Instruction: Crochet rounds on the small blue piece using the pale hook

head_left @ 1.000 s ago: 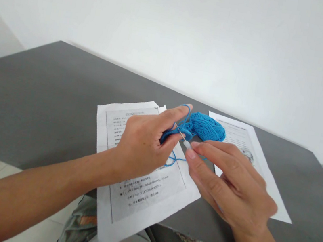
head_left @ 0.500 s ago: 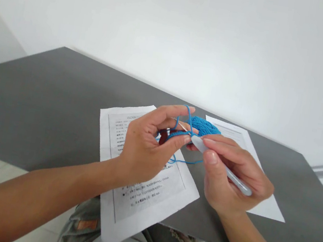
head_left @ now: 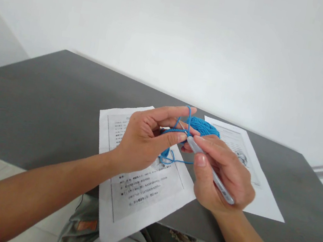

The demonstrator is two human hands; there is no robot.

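My left hand [head_left: 146, 139] hovers over the table with a blue yarn strand [head_left: 186, 119] looped over its raised index finger, thumb and middle finger pinching the yarn below. My right hand [head_left: 221, 169] is closed on a light grey crochet hook [head_left: 211, 173], held like a pen, its metal tip [head_left: 182, 126] poking into the yarn between my left fingers. A ball of blue yarn [head_left: 206, 127] lies on the table just behind both hands. A loose loop of strand [head_left: 169, 159] hangs down onto the paper.
The dark grey table [head_left: 46, 94] carries two printed sheets: one [head_left: 135, 190] under my hands, overhanging the near edge, and another [head_left: 252, 168] to the right. My knees in jeans [head_left: 84, 223] show below the table edge. A white wall rises behind.
My right hand has gone from an open reach to a pen grip on the crochet hook and slid slightly left and down. My left hand stayed in place with the yarn.
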